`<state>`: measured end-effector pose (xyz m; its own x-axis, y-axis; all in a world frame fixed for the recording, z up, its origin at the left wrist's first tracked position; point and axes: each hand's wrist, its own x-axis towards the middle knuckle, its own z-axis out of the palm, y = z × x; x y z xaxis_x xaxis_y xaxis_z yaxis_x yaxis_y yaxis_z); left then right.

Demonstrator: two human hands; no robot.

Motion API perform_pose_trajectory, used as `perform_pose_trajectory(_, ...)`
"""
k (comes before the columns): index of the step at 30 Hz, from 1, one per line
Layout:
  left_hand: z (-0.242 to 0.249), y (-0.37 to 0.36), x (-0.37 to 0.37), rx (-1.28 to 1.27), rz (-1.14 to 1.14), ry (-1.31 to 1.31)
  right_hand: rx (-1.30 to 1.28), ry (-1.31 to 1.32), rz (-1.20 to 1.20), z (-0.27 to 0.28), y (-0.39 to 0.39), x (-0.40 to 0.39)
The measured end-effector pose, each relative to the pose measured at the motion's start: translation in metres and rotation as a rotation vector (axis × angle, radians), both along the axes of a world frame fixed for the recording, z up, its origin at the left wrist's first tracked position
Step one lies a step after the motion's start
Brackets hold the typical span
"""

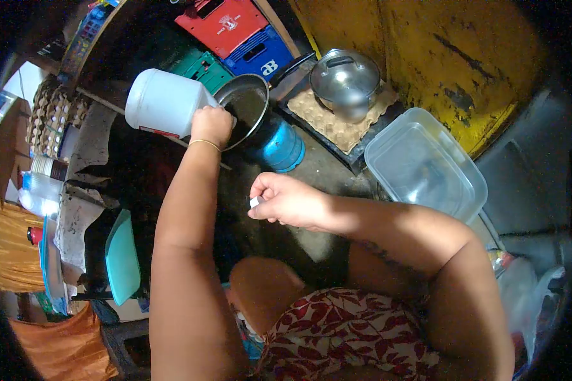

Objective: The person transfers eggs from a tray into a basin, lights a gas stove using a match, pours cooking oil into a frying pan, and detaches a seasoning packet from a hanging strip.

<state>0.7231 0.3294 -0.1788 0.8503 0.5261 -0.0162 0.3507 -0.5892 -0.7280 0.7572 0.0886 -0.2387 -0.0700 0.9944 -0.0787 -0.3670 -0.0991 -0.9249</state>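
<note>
My left hand (211, 126) is closed around the neck end of a large white plastic jug (162, 101). The jug lies tipped on its side, its mouth toward a frying pan (245, 105) with a dark handle. Above a blue gas cylinder (281, 147), the pan overlaps it in this view. Whether liquid leaves the jug I cannot tell, since my hand covers the mouth. Lower and to the right, my right hand (289, 202) pinches a small white cap (256, 202) between thumb and fingers.
A glass-lidded pot (343, 79) sits on a cardboard egg tray (306, 117). Right of it is a clear plastic container (426, 159). Red (222, 28) and blue crates (260, 57) stand behind the pan. Stacked trays of eggs (54, 117) and a turquoise tray (122, 260) are at left.
</note>
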Motion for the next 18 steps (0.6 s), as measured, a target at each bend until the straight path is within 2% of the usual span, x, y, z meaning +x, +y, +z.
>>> perform_pose_trajectory(13,0.000,0.003,-0.003,0.002,0.046,0.000,0.044,-0.104,0.010,-0.007,0.009,0.000)
perform_pose_trajectory(18,-0.001,0.012,-0.012,-0.009,0.044,-0.111,-0.007,-0.083,-0.112,-0.006,0.016,0.011)
